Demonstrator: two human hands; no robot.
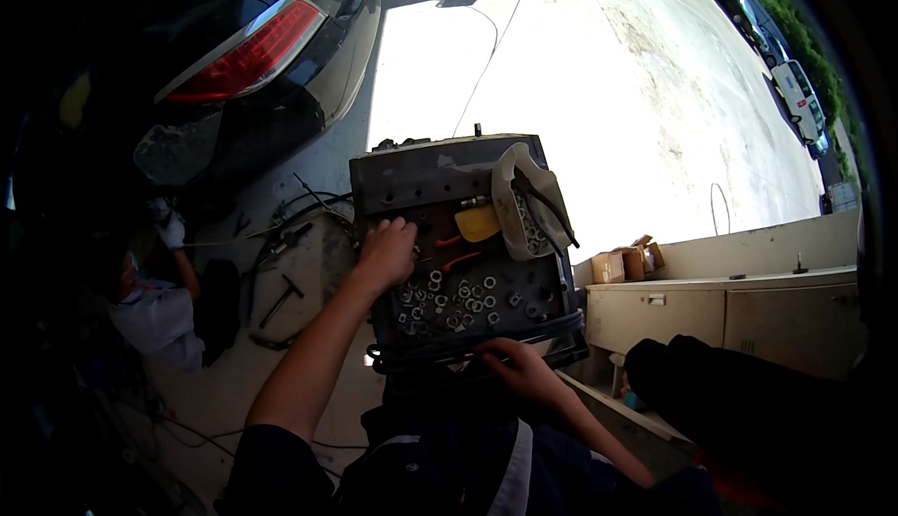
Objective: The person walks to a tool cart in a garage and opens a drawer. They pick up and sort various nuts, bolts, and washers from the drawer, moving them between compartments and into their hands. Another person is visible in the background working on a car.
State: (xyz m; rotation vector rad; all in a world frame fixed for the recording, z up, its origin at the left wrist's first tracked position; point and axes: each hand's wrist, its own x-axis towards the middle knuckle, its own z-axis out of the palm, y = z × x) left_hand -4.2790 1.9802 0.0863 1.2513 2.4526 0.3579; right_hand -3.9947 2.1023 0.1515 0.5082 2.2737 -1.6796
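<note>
A dark tool cart tray (449, 165) stands in front of me, with several steel nuts (465, 303) spread over its near half. My left hand (388, 252) is at the tray's left side, its fingers curled down and closed; whatever they hold is hidden. My right hand (514, 366) rests at the near edge beside a bundle of black cable (421, 355). Its fingers are bent inward, and their grip is in shadow. Right of the left hand lie an orange-handled tool (460, 261) and a yellow piece (478, 223). A cut-open white plastic container (508, 188) holds more nuts.
A dark car with a red tail light (253, 53) stands at the upper left. Below it crouches a person (159, 319) wearing a glove. Hoses and a T-shaped tool (279, 301) lie on the floor. A low cabinet (655, 319) with cardboard boxes (629, 261) is at right.
</note>
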